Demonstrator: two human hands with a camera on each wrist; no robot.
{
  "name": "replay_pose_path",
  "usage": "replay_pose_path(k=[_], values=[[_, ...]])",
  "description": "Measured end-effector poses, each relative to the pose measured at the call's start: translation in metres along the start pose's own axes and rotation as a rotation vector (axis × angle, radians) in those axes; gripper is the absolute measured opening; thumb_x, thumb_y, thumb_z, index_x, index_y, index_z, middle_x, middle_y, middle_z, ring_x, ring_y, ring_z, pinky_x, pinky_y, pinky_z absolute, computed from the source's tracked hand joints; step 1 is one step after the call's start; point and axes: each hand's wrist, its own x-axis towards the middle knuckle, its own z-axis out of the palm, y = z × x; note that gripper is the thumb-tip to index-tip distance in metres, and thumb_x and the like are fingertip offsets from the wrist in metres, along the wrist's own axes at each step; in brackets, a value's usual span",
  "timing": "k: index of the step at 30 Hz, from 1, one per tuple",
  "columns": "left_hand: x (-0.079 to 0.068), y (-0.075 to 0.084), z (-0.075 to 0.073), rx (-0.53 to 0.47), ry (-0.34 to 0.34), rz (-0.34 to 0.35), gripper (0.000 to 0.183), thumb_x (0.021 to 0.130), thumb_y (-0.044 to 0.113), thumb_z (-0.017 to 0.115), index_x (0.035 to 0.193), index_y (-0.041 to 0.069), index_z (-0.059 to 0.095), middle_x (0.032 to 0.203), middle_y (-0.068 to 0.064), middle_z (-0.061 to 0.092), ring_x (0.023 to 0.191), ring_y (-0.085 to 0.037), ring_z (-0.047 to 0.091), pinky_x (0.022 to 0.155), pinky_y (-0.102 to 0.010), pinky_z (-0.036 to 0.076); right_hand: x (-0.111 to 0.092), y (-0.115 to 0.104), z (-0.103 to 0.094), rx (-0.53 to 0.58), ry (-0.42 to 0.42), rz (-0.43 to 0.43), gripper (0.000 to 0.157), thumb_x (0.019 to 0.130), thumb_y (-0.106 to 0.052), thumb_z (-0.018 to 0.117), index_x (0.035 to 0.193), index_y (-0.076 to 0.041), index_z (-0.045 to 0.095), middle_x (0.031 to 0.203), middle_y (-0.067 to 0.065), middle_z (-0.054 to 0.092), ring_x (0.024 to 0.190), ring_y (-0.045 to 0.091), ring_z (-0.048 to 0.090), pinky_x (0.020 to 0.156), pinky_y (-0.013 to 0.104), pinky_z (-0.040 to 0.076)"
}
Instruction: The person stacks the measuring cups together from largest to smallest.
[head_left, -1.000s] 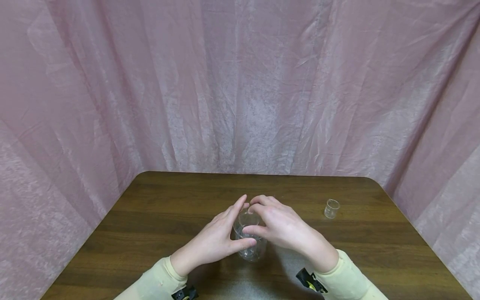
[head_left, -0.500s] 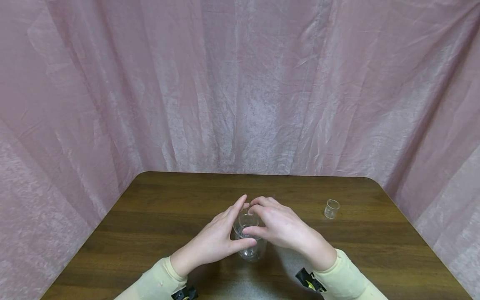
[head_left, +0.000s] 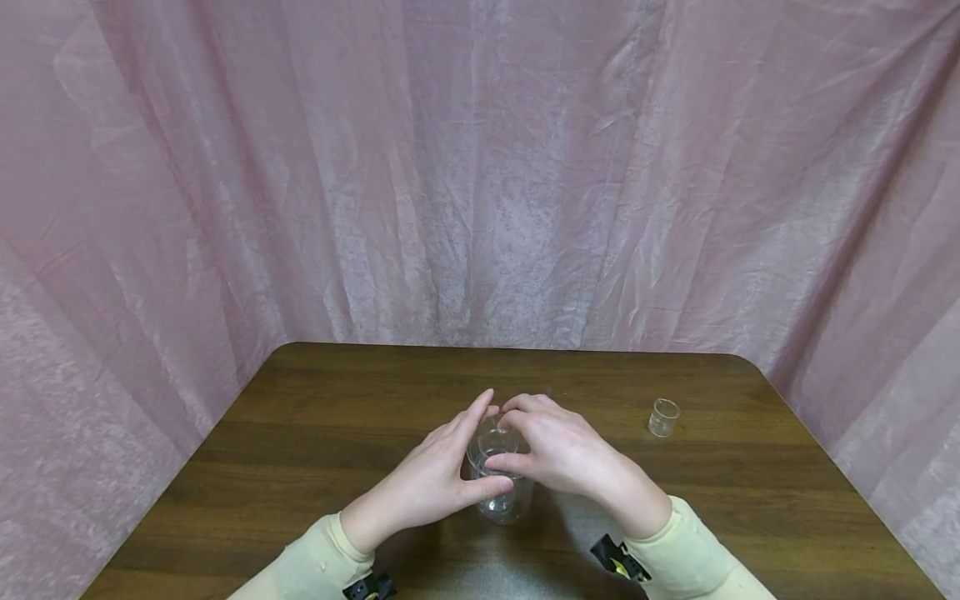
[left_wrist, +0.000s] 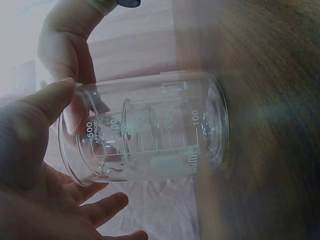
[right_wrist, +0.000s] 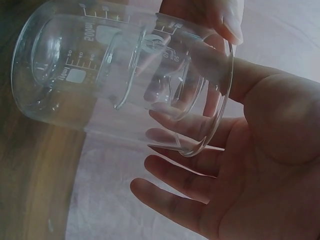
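A large clear beaker (head_left: 504, 510) marked 500 ml stands upright on the table in front of me. My left hand (head_left: 442, 475) holds it around the rim, thumb on the near side and fingers behind. Through its wall a smaller beaker (right_wrist: 75, 76) marked 100 ml shows near the bottom. Higher up, in the large beaker's mouth, is a third, still smaller beaker (right_wrist: 175, 82). My right hand (head_left: 562, 442) pinches this one near its rim, with thumb and finger reaching inside the large beaker. The other right fingers spread outside, behind the glass.
A tiny glass beaker (head_left: 663, 419) stands apart on the right side of the brown wooden table (head_left: 337, 417). Pink curtains (head_left: 480, 208) hang behind the table and along its sides.
My right hand has sunk very slightly, and the rim of the small beaker it pinches sits a little lower inside the large beaker. The left hand stays put.
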Motion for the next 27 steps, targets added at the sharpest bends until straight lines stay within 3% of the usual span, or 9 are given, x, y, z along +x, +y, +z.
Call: replay_pose_path(k=[27], values=[[0.0, 0.001, 0.0, -0.001, -0.001, -0.014, 0.112, 0.099, 0.053, 0.083, 0.179, 0.019, 0.012, 0.171, -0.002, 0.048, 0.153, -0.033, 0.048, 0.122, -0.066, 0.036, 0.012, 0.001, -0.005, -0.016, -0.092, 0.003, 0.034, 0.083, -0.045, 0.096, 0.099, -0.018, 0.083, 0.122, -0.002, 0.074, 0.124, 0.024, 0.064, 0.09, 0.048, 0.06]])
